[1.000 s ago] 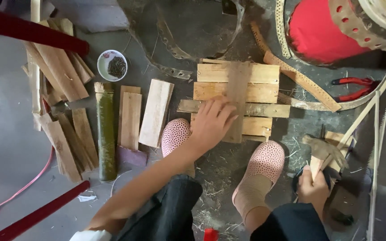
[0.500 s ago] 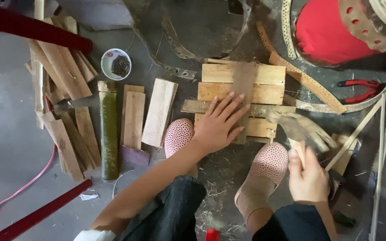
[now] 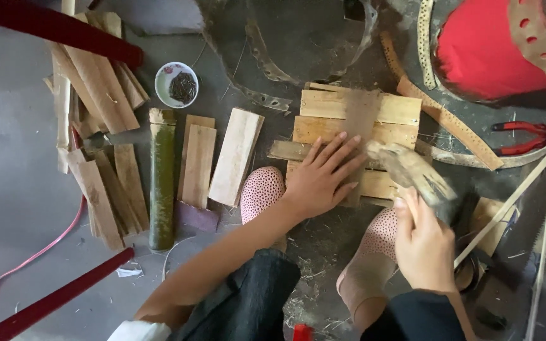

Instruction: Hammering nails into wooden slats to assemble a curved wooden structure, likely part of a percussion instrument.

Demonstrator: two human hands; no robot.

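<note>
1. Wooden slat panel [image 3: 323, 120] sits under my left hand [image 3: 323, 180]; palm flat, fingers spread, pressing its near-mid part to the floor. Hand hasn't moved in the last sec.
2. My right hand [image 3: 426, 246] is wrapped tight round a worn hammer-like tool [image 3: 412, 170]. A sec ago it was low at the right w/ the tool by the scrap; now the tool head is up at the panel's right edge, just beside my left fingertips. Looks to me like a strike on the panel is being lined up, so fingers are close to the hit spot.
3. Near side: my two pink dotted slippers [image 3: 260, 189], one each side of the left wrist.
4. Left of panel: loose short boards [image 3: 235, 155], then a green bamboo length [image 3: 161, 177], then a heap of split slats [image 3: 96, 95].
5. Far left: small white bowl [image 3: 176, 83] w/ dark bits inside, maybe nails, can't tell.
6. Right: red-handled pliers [image 3: 522, 136]; far right, a red drum [image 3: 488, 44] w/ perforated band. No packages, labels or signs visible.
</note>
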